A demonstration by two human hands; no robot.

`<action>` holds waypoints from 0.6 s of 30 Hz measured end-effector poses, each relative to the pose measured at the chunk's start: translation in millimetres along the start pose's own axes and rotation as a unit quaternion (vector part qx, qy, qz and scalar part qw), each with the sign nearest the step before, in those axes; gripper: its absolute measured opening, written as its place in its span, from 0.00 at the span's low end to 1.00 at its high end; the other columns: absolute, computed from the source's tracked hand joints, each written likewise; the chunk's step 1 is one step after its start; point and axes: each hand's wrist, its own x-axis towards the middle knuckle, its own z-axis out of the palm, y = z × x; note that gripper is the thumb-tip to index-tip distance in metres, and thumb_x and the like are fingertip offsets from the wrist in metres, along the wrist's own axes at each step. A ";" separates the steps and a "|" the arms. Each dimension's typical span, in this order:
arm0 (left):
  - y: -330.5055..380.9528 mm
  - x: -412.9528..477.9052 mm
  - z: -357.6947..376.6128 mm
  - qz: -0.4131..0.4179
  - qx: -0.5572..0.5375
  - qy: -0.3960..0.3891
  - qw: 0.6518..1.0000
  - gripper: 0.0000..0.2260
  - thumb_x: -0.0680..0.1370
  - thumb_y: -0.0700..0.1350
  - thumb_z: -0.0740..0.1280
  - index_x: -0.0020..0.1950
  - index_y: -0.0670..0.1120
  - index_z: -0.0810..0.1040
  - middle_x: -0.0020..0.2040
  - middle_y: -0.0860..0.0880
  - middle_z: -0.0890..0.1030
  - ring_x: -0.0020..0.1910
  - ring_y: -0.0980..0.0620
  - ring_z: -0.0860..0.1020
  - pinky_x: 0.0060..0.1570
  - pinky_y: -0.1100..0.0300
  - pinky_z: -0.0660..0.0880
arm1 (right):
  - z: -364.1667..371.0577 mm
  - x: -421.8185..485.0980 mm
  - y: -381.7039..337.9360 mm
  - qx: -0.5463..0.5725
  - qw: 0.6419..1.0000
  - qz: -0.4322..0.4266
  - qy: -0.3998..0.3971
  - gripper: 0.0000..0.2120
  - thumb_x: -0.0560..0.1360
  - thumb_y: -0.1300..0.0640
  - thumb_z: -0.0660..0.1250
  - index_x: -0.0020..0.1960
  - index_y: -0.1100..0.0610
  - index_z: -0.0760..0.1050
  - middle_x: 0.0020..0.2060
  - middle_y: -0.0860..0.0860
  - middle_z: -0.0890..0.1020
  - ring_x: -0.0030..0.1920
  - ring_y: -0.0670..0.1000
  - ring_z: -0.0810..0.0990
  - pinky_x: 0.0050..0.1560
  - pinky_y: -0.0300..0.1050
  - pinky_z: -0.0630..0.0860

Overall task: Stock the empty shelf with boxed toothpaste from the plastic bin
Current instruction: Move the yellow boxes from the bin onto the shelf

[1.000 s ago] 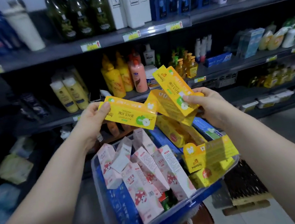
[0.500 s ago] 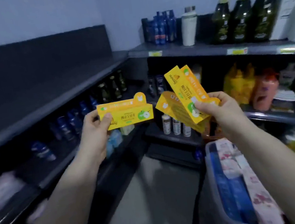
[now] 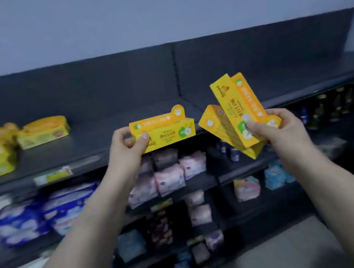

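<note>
My left hand (image 3: 128, 143) pinches one yellow toothpaste box (image 3: 166, 130) by its left end, held level in front of the dark top shelf (image 3: 96, 141). My right hand (image 3: 275, 128) grips two yellow toothpaste boxes (image 3: 236, 113) fanned out and tilted, their tops pointing up and left. Both hands hover just in front of the shelf's front edge. The shelf board behind the boxes is bare across its middle and right. The plastic bin is out of view.
Yellow-green soft packs (image 3: 42, 132) lie at the top shelf's left end. Below it, shelves hold pink and white packs (image 3: 170, 174) and blue packs (image 3: 47, 214). Dark bottles (image 3: 325, 111) stand on shelving at the right. Grey floor (image 3: 286, 251) shows at the lower right.
The view has swung left from the bin and the bottle shelves to the dark top shelf. Both hands keep the same boxes and have come up to the shelf's front edge.
</note>
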 end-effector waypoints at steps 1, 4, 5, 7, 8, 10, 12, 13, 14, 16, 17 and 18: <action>-1.0 5.9 -19.6 0.003 0.009 0.025 1.000 0.09 0.78 0.41 0.67 0.49 0.52 0.70 0.40 0.52 0.79 0.39 0.58 0.78 0.45 0.63 0.74 | 21.6 4.0 0.3 0.002 1.000 -0.004 -0.023 0.16 0.67 0.56 0.76 0.51 0.52 0.73 0.42 0.48 0.82 0.35 0.46 0.81 0.33 0.39 0.74; -8.7 20.8 -76.2 0.005 0.026 0.096 0.995 0.10 0.77 0.41 0.68 0.53 0.50 0.69 0.43 0.49 0.78 0.42 0.53 0.78 0.49 0.59 0.74 | 82.3 15.4 2.8 0.014 0.996 -0.011 -0.088 0.18 0.68 0.58 0.75 0.54 0.54 0.73 0.43 0.50 0.82 0.36 0.48 0.80 0.34 0.40 0.76; -11.0 25.1 -93.5 0.003 0.029 0.117 0.993 0.11 0.77 0.42 0.68 0.56 0.49 0.69 0.43 0.48 0.78 0.42 0.52 0.78 0.48 0.59 0.75 | 101.7 20.2 4.4 0.018 0.994 -0.012 -0.109 0.18 0.68 0.58 0.75 0.55 0.55 0.72 0.44 0.50 0.81 0.35 0.45 0.81 0.31 0.36 0.75; -16.0 31.6 -125.9 -0.004 0.038 0.161 0.986 0.13 0.77 0.42 0.68 0.59 0.46 0.68 0.43 0.49 0.78 0.41 0.53 0.77 0.44 0.62 0.74 | 139.5 29.2 8.8 0.020 0.988 -0.013 -0.150 0.18 0.69 0.59 0.75 0.55 0.55 0.72 0.43 0.49 0.81 0.31 0.40 0.80 0.26 0.32 0.72; -18.5 35.1 -140.1 -0.007 0.046 0.184 0.982 0.14 0.77 0.42 0.68 0.60 0.46 0.68 0.43 0.49 0.77 0.41 0.53 0.77 0.42 0.62 0.74 | 157.6 34.0 11.6 0.025 0.986 -0.013 -0.167 0.18 0.69 0.59 0.75 0.55 0.55 0.72 0.43 0.49 0.81 0.30 0.39 0.80 0.26 0.32 0.72; -22.1 42.7 -166.7 -0.009 0.067 0.229 0.971 0.14 0.77 0.44 0.68 0.60 0.47 0.67 0.44 0.48 0.77 0.42 0.52 0.77 0.40 0.62 0.73 | 192.8 43.2 16.8 0.032 0.980 -0.010 -0.196 0.18 0.69 0.59 0.75 0.54 0.54 0.72 0.42 0.48 0.81 0.31 0.40 0.80 0.27 0.34 0.74; -25.0 51.5 -191.9 -0.012 0.087 0.270 0.959 0.14 0.77 0.45 0.68 0.59 0.48 0.67 0.45 0.48 0.76 0.43 0.51 0.77 0.39 0.61 0.71 | 225.2 51.6 18.9 0.038 0.974 -0.006 -0.225 0.18 0.69 0.59 0.75 0.55 0.54 0.72 0.42 0.47 0.80 0.34 0.43 0.80 0.30 0.37 0.75; -26.1 55.6 -203.1 -0.015 0.098 0.289 0.952 0.15 0.77 0.46 0.68 0.59 0.49 0.67 0.46 0.47 0.75 0.44 0.50 0.77 0.39 0.60 0.71 | 239.9 55.8 18.6 0.041 0.970 -0.005 -0.239 0.18 0.69 0.59 0.75 0.55 0.54 0.72 0.42 0.47 0.80 0.35 0.44 0.80 0.32 0.38 0.75; -28.0 59.4 -214.0 -0.018 0.109 0.305 0.946 0.15 0.77 0.46 0.69 0.59 0.49 0.67 0.47 0.45 0.74 0.45 0.49 0.76 0.39 0.60 0.70 | 254.0 60.4 18.7 0.046 0.966 -0.006 -0.254 0.18 0.68 0.59 0.75 0.55 0.55 0.72 0.42 0.47 0.80 0.35 0.44 0.80 0.33 0.39 0.75; -30.4 65.3 -234.1 -0.019 0.121 0.333 0.935 0.14 0.76 0.46 0.69 0.57 0.50 0.67 0.46 0.45 0.75 0.45 0.48 0.77 0.40 0.58 0.71 | 281.2 67.9 18.7 0.054 0.959 -0.011 -0.279 0.18 0.68 0.59 0.75 0.54 0.55 0.72 0.41 0.47 0.80 0.33 0.42 0.80 0.31 0.36 0.76; -31.3 67.4 -243.5 -0.021 0.123 0.343 0.931 0.12 0.77 0.45 0.69 0.56 0.50 0.68 0.45 0.46 0.76 0.45 0.48 0.77 0.43 0.57 0.72 | 293.9 70.4 19.4 0.057 0.955 -0.014 -0.292 0.18 0.68 0.59 0.75 0.54 0.55 0.72 0.40 0.47 0.80 0.31 0.40 0.80 0.30 0.35 0.76; -32.7 68.9 -253.3 -0.024 0.124 0.352 0.927 0.11 0.77 0.44 0.68 0.55 0.50 0.68 0.45 0.47 0.77 0.45 0.48 0.78 0.45 0.56 0.73 | 306.5 72.2 21.1 0.059 0.951 -0.017 -0.304 0.18 0.68 0.59 0.75 0.54 0.55 0.72 0.40 0.47 0.80 0.32 0.40 0.80 0.31 0.34 0.77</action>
